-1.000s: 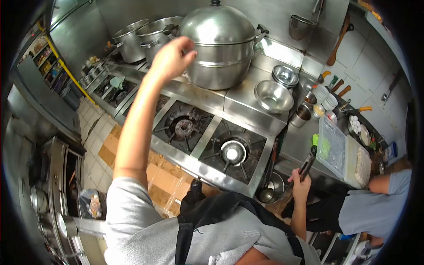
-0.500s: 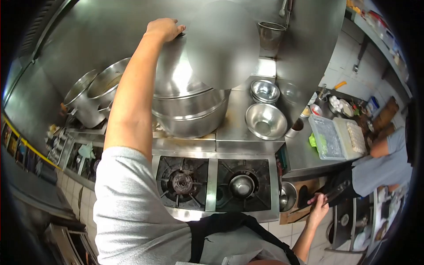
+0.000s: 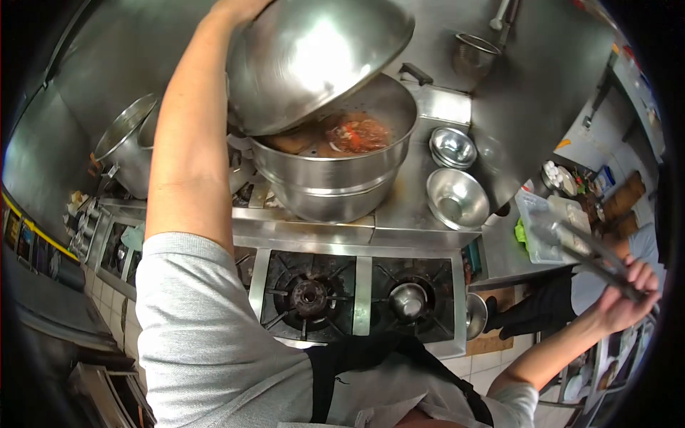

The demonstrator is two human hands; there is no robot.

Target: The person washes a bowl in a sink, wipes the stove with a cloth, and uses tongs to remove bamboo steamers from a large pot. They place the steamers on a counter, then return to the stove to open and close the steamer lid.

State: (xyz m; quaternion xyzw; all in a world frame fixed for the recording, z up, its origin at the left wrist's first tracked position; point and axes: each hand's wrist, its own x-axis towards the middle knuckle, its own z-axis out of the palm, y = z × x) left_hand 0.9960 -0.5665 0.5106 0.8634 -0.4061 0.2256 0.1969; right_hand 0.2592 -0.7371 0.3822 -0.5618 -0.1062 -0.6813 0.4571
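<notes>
A: Left hand point(image 3: 239, 8) status?

B: Raised at the top edge of view, gripping the lid point(image 3: 314, 60) by its far side. A second ago the lid sat shut on the steamer point(image 3: 335, 171); now it is tilted up and back, its near rim just above the steamer's left edge.

A: Effect of that change?

B: Steamer interior is exposed. Reddish food point(image 3: 353, 132) shows in the top tier, below and right of the left hand. The lid shades part of it.

A: Right hand point(image 3: 628, 292)?

B: Clenched around tongs point(image 3: 581, 250), held out at the right side. Half a second ago it hung low beside the stove; it is now lifted, tongs angled toward the counter.

A: Surroundings?

B: Two bowls point(image 3: 457, 196) sit right of the steamer. Burners point(image 3: 357, 296) lie below it, unlit as far as shown. A tray point(image 3: 546, 228) sits under the tong tips. Another person point(image 3: 646, 242) stands just behind the right hand.
</notes>
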